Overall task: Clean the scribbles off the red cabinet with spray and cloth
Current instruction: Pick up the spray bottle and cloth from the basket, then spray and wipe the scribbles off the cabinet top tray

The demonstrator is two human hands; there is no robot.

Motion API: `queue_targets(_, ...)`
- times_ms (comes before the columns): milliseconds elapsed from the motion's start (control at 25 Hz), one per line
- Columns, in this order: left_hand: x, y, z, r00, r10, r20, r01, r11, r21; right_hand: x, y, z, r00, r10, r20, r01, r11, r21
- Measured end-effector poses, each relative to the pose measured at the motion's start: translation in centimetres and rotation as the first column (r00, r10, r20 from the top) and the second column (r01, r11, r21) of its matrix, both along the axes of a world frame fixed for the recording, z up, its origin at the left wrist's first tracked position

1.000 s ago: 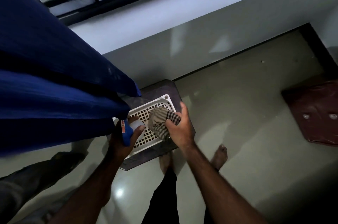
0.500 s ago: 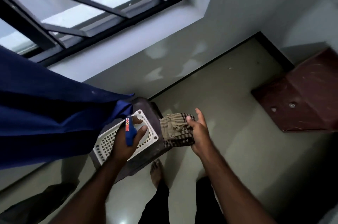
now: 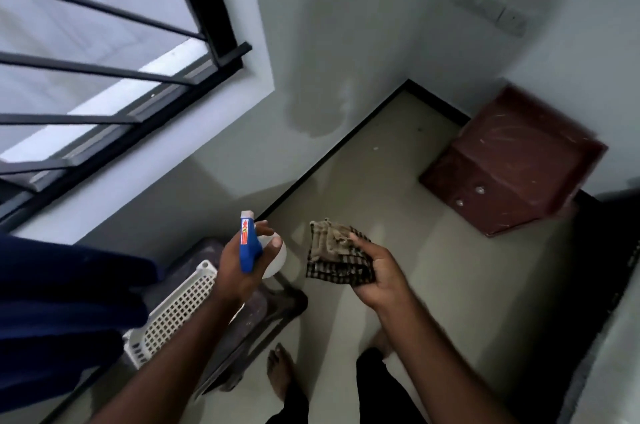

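spray bottle (image 3: 247,250): light, rigid, I'd guess; left hand (image 3: 231,273) fingers curled round its neck.
cloth (image 3: 332,250): soft, floppy; right hand (image 3: 381,279) fingers hold it bunched.
red cabinet (image 3: 512,163): well apart.

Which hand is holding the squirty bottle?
The left hand: it grips the white spray bottle with the blue trigger head, while the right hand holds the brown checked cloth.

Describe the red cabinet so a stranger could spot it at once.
Look past the barred window to the room's far corner. Right of it, on the floor against the wall, sits the red cabinet. It is the only red box, with pale scribbles on top and two round knobs in front.
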State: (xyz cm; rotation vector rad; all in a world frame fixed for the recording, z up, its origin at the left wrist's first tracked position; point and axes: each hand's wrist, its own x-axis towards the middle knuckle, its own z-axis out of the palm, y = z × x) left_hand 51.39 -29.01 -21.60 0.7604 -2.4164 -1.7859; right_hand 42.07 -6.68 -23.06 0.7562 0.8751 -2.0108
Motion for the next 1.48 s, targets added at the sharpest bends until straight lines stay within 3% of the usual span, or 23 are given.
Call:
queue_targets(280,-7.2,8.9,3.1,0.993,-0.115,-0.006,0.115,0.993,0.008,-4.4,11.5,2.6,0.992,-0.098,-0.074,0.098,0.995,-0.004)
queue_targets(480,-12.2,16.0,5.2,0.985,-0.165,-0.057,0.164,0.986,-0.03,-7.8,18.2,4.9,0.982,-0.133,-0.133,0.118,0.986,-0.114)
queue_targets(640,-15.9,20.4,6.5,0.985,-0.156,-0.08,0.159,0.987,0.034,-10.4,22.3,6.7,0.965,-0.203,-0.168,0.165,0.962,-0.217)
queue_targets(840,-20.5,24.2,7.6,0.968,-0.192,-0.159,0.215,0.966,0.143,-13.3,25.7,7.6,0.95,-0.266,-0.164,0.228,0.949,-0.219)
queue_targets(1080,-26.8,28.2,8.8,0.958,-0.196,-0.208,0.246,0.937,0.247,-16.1,28.4,8.3,0.937,-0.334,-0.102,0.319,0.938,-0.135)
queue_targets(1240,-32.1,30.3,8.3,0.933,-0.304,-0.192,0.336,0.928,0.16,-19.4,29.6,8.0,0.904,-0.414,-0.103,0.412,0.91,-0.04)
queue_targets(1480,-39.9,31.8,6.9,0.875,-0.458,-0.159,0.48,0.864,0.154,-26.1,30.9,7.3,0.863,-0.483,-0.148,0.503,0.851,0.15)
